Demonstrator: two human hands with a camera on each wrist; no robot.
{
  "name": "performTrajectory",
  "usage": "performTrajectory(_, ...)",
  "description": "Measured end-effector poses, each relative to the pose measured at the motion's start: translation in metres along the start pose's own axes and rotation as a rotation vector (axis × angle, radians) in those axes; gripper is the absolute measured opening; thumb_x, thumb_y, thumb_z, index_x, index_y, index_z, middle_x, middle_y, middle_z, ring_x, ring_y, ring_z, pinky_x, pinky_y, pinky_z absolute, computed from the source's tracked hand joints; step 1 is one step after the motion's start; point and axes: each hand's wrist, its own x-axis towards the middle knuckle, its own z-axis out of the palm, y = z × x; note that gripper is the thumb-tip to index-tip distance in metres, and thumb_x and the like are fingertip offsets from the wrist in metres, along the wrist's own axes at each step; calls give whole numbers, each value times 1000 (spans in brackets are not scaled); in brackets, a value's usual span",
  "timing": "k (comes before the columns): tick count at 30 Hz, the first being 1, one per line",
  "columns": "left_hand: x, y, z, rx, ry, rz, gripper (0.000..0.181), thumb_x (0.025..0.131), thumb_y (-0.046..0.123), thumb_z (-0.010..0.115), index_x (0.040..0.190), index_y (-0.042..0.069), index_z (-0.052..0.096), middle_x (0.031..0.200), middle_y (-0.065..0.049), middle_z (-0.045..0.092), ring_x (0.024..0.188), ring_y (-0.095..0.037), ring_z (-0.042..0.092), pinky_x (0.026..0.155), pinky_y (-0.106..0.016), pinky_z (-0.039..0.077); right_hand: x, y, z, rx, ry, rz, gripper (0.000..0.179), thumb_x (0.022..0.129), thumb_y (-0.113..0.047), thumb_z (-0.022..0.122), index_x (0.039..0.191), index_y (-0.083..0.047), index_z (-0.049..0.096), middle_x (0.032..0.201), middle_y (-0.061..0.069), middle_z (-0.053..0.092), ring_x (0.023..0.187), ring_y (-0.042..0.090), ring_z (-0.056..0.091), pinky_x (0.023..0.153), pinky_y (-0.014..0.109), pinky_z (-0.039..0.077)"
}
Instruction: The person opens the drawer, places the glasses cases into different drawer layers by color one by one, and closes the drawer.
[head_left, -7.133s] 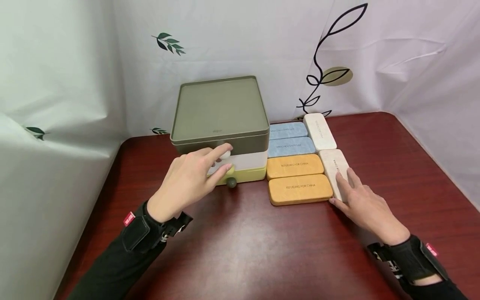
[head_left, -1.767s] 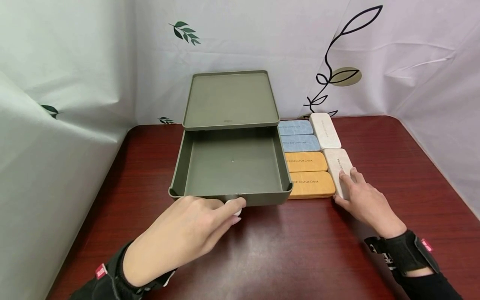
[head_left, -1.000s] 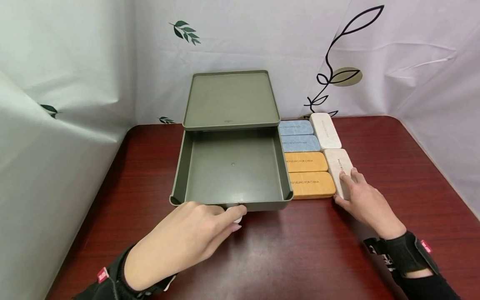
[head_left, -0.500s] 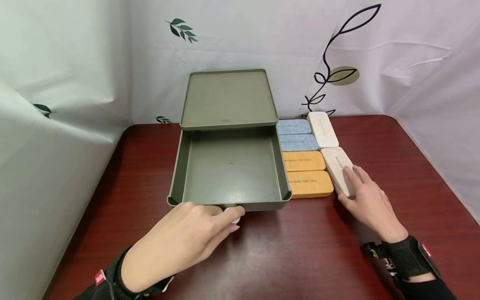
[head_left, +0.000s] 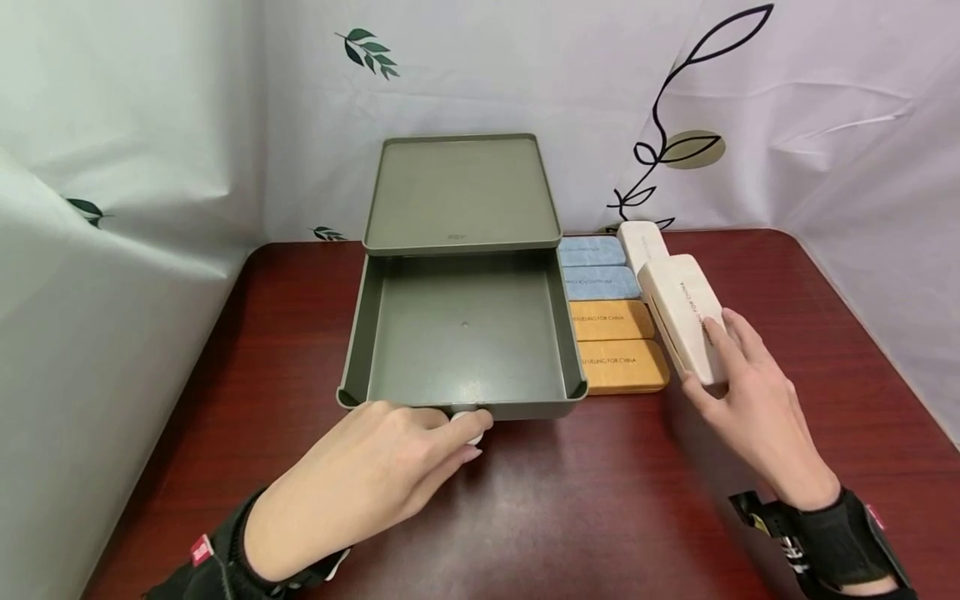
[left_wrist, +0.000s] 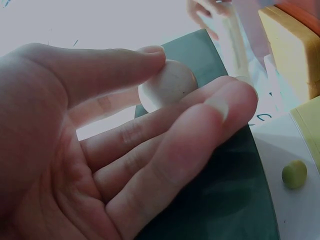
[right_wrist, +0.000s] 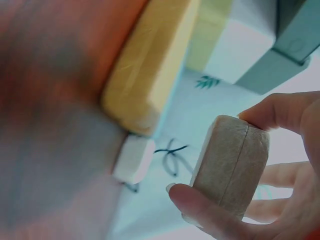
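Observation:
My left hand point(head_left: 360, 492) pinches the round white knob point(left_wrist: 170, 85) of the green top drawer point(head_left: 465, 350). That drawer is pulled well out of the desktop drawer box point(head_left: 461, 192), and nothing lies inside it. On the right, my right hand point(head_left: 757, 408) holds a white glasses case point(head_left: 686, 308) by its near end, thumb on one side and fingers on the other. The case is raised off the table, and a seam runs across its end in the right wrist view. Beyond it lies a second white glasses case point(head_left: 641, 240), partly covered by the held one.
Two orange cases point(head_left: 618, 367) and two blue cases point(head_left: 600, 283) lie in a row along the box's right side. Beneath the green drawer sit a white drawer point(left_wrist: 275, 150) and a yellow-green one with its knob point(left_wrist: 294, 174). A white curtain point(head_left: 480, 75) hangs behind the table.
Over the earlier frames my left hand drew the green drawer out toward me, then stayed still. My right hand has since gripped the near white glasses case and lifted it off the table.

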Motion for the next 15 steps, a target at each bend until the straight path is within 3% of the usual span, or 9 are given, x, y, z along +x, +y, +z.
performTrajectory(11,1,0,0,18,-7,-2,16,87,20,69,96,19,55,54,15,27,47,1,17,45,-10,15,2,-44,-20,66,143,-136,70,71,-12,73,138,-10,53,149,11,45,125,38,51,78,53,44)
performTrajectory(15,1,0,0,21,-9,-4,17,87,20,69,96,19,55,54,15,27,47,2,17,45,-10,16,2,-54,-23,107,191,-185,61,78,-26,69,136,-10,55,148,9,47,126,34,52,93,28,45)
